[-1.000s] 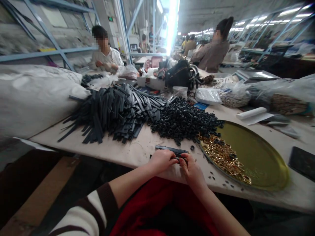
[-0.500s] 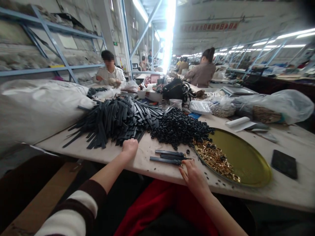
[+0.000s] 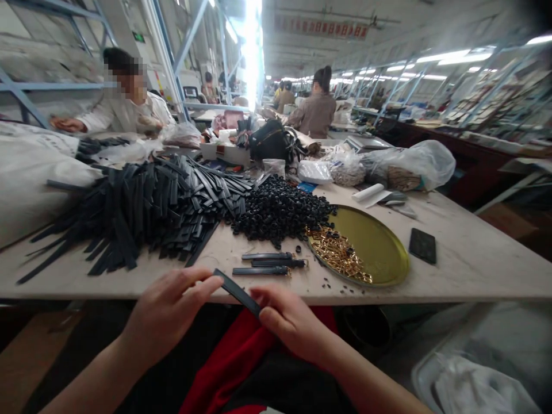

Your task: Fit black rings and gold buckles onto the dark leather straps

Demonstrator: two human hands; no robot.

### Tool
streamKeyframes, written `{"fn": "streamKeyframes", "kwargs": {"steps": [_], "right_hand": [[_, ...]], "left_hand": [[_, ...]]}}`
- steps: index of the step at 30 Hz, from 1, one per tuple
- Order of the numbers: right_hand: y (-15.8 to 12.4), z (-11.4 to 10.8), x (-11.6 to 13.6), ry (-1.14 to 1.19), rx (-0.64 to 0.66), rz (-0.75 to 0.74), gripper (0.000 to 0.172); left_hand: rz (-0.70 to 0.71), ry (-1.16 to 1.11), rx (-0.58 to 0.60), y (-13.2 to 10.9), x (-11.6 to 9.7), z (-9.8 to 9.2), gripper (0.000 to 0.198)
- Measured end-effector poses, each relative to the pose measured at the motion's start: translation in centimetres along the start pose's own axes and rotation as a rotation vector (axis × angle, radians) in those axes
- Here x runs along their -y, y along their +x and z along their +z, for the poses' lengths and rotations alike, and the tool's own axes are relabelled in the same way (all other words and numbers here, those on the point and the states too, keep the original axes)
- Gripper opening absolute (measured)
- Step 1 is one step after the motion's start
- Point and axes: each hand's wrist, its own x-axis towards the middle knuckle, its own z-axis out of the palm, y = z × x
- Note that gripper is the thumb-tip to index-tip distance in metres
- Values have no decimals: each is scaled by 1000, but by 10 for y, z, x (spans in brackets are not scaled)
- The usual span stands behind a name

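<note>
The left hand and right hand pinch a dark strip in their fingers, near both ends, over the surface's near edge, maybe to keep it straight and steady.

The head-worn camera sat above the person's lap, facing forward and tilted down across the bench. The left hand and right hand stood close before the lens, low in the frame, with forearms entering from the bottom. Its wide view ran deep into the workroom, reaching the ceiling lights and a far banner.
</note>
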Motion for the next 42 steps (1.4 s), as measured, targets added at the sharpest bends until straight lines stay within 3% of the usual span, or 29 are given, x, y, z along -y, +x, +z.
{"fn": "streamKeyframes", "kwargs": {"steps": [2, 3, 6, 8, 10, 12, 15, 18, 20, 22, 24, 26, 29, 32, 34, 37, 42], "right_hand": [[0, 9, 2, 268, 227, 141, 36], [0, 14, -2, 369, 246, 217, 36], [4, 23, -21, 518, 97, 356, 41], [8, 20, -35, 498, 78, 377, 44], [15, 6, -48, 328, 143, 324, 41], [26, -19, -63, 4, 129, 241, 31], [52, -64, -97, -546, -108, 203, 20], [79, -94, -135, -813, 111, 126, 27], [91, -102, -152, -921, 242, 104, 23], [96, -104, -158, -995, 276, 112, 19], [96, -103, -154, -996, 231, 129, 19], [91, -99, -145, -844, 110, 148, 18], [76, -86, -124, -274, -80, 288, 20], [56, -65, -104, 395, -108, 453, 28], [43, -51, -93, 674, -116, 493, 29], [27, -40, -81, 828, -173, 520, 28], [7, -33, -68, 661, -174, 476, 27]], "left_hand": [[-120, -262, 24, 8, -13, 25, 24], [-245, -414, 31, 13, -20, 39, 22], [-714, -955, 144, 28, -39, 80, 29], [-906, -1257, 305, 36, -47, 100, 34], [-1005, -1376, 396, 42, -47, 113, 34], [-1108, -1394, 382, 48, -40, 121, 33], [-1276, -1570, 402, 54, -29, 127, 29], [-1404, -1835, 446, 58, -25, 131, 19], [-1458, -1925, 466, 61, -25, 131, 17], [-1495, -1961, 493, 63, -26, 131, 18], [-1502, -1973, 509, 63, -28, 130, 19], [-1479, -1956, 521, 63, -31, 130, 21], [-1366, -1798, 533, 60, -38, 132, 21], [-1117, -1541, 495, 55, -46, 135, 22], [-977, -1377, 460, 51, -52, 135, 26], [-853, -1110, 447, 47, -58, 127, 29], [-602, -750, 592, 44, -65, 100, 31]]}}
